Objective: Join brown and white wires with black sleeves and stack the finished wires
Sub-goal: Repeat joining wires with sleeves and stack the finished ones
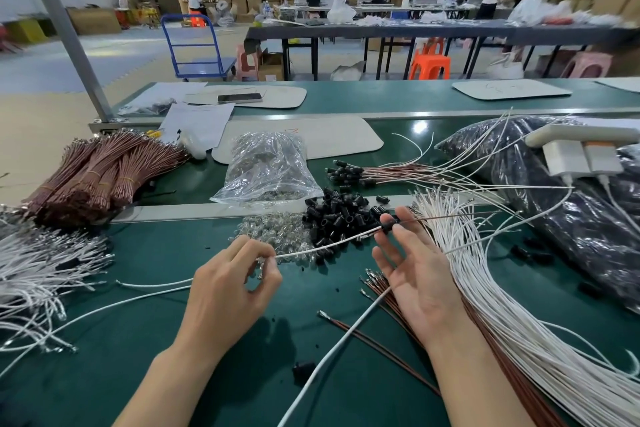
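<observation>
My left hand pinches the end of a white wire between thumb and forefinger. That wire runs up and right into a black sleeve, which my right hand pinches between thumb and index finger, palm up with the other fingers spread. A thin brown wire leaves the sleeve to the right. Loose black sleeves are piled just beyond my hands. Joined wires with sleeves lie stacked behind that pile.
A fan of white wires and brown wires lies by my right hand. Tied brown bundles and white wires lie left. A bag of clear bulbs, a dark bag and chargers sit behind.
</observation>
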`<state>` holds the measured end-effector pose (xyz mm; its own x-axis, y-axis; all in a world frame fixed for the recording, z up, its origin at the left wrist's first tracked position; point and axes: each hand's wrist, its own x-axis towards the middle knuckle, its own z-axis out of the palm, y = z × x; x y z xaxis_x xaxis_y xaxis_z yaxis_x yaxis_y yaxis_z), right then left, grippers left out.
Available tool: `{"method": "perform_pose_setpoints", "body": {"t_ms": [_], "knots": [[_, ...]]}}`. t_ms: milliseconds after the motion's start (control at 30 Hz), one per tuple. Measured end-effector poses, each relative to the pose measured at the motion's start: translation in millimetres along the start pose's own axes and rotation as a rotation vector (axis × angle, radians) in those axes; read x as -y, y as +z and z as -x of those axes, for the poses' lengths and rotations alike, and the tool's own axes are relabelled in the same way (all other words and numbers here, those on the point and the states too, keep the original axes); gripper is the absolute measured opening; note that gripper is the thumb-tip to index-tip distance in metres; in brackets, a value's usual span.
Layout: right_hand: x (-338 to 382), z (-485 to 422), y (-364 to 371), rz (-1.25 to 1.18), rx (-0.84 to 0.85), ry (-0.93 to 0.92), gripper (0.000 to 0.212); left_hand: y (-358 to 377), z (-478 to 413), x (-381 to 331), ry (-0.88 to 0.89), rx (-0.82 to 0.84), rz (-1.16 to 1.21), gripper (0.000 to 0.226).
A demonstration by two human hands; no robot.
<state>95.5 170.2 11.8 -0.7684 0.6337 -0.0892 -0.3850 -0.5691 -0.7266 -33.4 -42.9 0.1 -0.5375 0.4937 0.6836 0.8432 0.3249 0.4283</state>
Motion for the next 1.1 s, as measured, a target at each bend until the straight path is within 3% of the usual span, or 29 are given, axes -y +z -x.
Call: {"method": "perform_pose_setpoints", "body": {"t_ms": [433,700,933,1100], "knots": [[-1,5,6,-0.092,0.015,0.042,0.031,6,4,-1,-0.028,0.043,0.031,0.013],[-9,7,13,0.008,0.053,0.071,0.03,9,6,-4,-0.056,0.047,0.08,0.013],[-23,15,24,0.184,0.211,0.107,0.028,15,10,-21,0.012,0.054,0.068,0.015],[-16,12,21,0.146,0.157,0.038,0.025,11,7,-16,-0.003,0.102,0.028,0.013]]}}
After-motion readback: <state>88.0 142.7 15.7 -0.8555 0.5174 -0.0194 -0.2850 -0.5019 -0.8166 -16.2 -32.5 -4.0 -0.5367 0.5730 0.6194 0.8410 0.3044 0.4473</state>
